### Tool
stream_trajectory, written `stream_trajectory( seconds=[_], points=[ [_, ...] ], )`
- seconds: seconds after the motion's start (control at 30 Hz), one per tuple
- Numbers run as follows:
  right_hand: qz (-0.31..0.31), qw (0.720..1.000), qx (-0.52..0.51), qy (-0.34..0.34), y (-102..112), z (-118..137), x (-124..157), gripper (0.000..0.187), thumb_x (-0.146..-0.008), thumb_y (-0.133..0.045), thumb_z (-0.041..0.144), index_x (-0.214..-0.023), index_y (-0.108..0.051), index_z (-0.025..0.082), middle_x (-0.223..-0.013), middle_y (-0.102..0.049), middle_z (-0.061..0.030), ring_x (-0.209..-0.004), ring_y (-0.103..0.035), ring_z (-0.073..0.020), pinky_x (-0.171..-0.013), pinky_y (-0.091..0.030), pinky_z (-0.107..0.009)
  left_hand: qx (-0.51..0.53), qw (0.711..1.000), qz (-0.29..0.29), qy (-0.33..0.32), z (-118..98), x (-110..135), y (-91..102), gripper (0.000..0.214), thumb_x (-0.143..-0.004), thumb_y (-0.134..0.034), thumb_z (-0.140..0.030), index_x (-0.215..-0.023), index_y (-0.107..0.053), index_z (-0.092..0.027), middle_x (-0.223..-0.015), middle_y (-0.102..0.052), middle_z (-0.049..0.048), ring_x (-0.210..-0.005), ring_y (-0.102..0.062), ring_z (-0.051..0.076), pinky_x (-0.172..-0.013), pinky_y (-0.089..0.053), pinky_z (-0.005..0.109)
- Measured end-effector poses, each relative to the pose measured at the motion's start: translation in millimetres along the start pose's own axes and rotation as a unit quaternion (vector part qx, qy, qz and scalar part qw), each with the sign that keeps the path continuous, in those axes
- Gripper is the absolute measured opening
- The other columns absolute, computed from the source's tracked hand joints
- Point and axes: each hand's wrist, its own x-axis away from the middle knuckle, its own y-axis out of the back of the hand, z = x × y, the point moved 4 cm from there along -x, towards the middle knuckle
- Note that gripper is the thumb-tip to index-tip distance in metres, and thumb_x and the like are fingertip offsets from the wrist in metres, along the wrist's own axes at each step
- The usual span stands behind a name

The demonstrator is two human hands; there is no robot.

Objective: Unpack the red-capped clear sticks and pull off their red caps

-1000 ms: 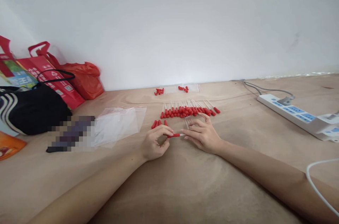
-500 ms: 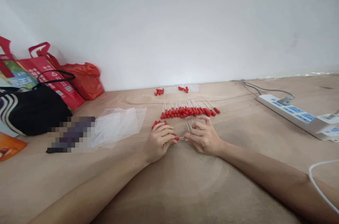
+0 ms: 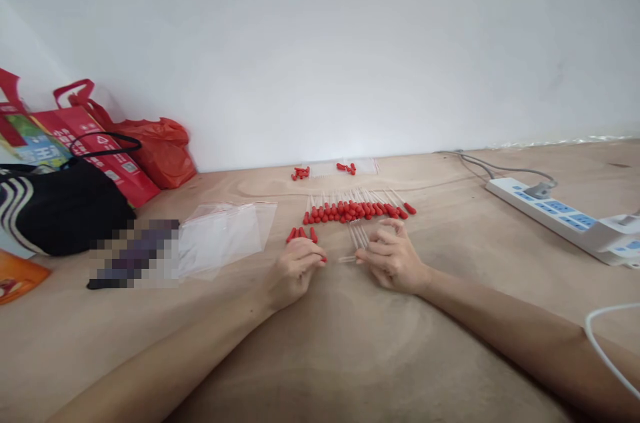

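Observation:
My left hand [image 3: 296,269] is closed, pinching a red rubber bulb [image 3: 324,259] whose end shows at the fingertips. Across a small gap, my right hand [image 3: 391,256] grips a thin clear glass dropper tube [image 3: 346,259] that points left; its far end is hidden by the fingers. Several bare glass tubes [image 3: 357,235] lie beside the right fingers. Just beyond the left hand are several loose red bulbs [image 3: 302,234]. Behind both hands, a row of droppers [image 3: 345,211] lies with red bulbs toward me and clear stems toward the wall.
Near the wall, more red bulbs [image 3: 301,173] lie by a clear bag [image 3: 370,167]. Plastic zip bags [image 3: 225,236] are spread at the left, with a black bag [image 3: 65,209] and red bags [image 3: 160,149] beyond. A power strip [image 3: 555,213] with cables sits right.
My left hand has drawn slightly left with the red bulb, away from the glass tube it met earlier. My right hand has shifted a little to the right with the tube.

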Motion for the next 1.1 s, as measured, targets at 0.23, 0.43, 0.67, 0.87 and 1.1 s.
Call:
stream_trajectory(
  seconds=[0.23,0.43,0.67,0.87,1.1],
  points=[
    [0.006,0.983,0.031,-0.182,1,-23,7,0.021,-0.082,-0.046,0.027,-0.088,-0.066,0.024,-0.063,-0.062,0.0012,-0.064,-0.049,-0.0113,-0.075,-0.027,-0.031,-0.093,0.975,-0.075,0.186,37,21,25.8,0.019,-0.084,-0.045,-0.024,-0.092,-0.062,-0.018,-0.083,-0.053,0.0044,-0.074,-0.054,0.013,-0.065,-0.047,0.025],
    [0.053,0.952,0.112,-0.281,-9,-31,13,0.030,-0.075,-0.041,0.017,-0.096,-0.063,0.021,-0.075,-0.064,-0.0020,-0.067,-0.053,-0.0132,-0.064,-0.025,-0.029,-0.132,0.937,-0.089,0.310,67,22,23.8,0.027,-0.080,-0.045,-0.026,-0.099,-0.061,-0.015,-0.072,-0.052,0.0024,-0.062,-0.052,0.013,-0.059,-0.047,0.025],
    [0.104,0.949,0.118,-0.273,-15,-30,11,0.027,-0.077,-0.042,0.020,-0.092,-0.064,0.023,-0.077,-0.064,-0.0011,-0.068,-0.053,-0.0131,-0.066,-0.023,-0.030,-0.102,0.914,-0.040,0.390,77,19,13.4,0.032,-0.075,-0.051,-0.035,-0.096,-0.062,-0.013,-0.078,-0.066,0.0056,-0.064,-0.059,0.016,-0.065,-0.049,0.029],
    [0.126,0.953,0.094,-0.258,-15,-27,9,0.025,-0.082,-0.041,0.026,-0.092,-0.063,0.023,-0.077,-0.063,-0.0017,-0.074,-0.054,-0.0139,-0.068,-0.024,-0.031,-0.031,0.899,-0.020,0.436,69,22,12.9,0.042,-0.079,-0.043,-0.044,-0.096,-0.064,-0.013,-0.086,-0.070,0.0065,-0.076,-0.065,0.020,-0.070,-0.051,0.029],
    [0.109,0.954,0.077,-0.269,-14,-29,10,0.024,-0.084,-0.040,0.028,-0.088,-0.063,0.023,-0.079,-0.064,-0.0012,-0.075,-0.055,-0.0139,-0.069,-0.025,-0.031,-0.021,0.886,-0.019,0.462,74,33,20.0,0.045,-0.082,-0.034,-0.045,-0.098,-0.062,-0.014,-0.088,-0.069,0.0062,-0.084,-0.064,0.021,-0.077,-0.049,0.032]
  ],
)
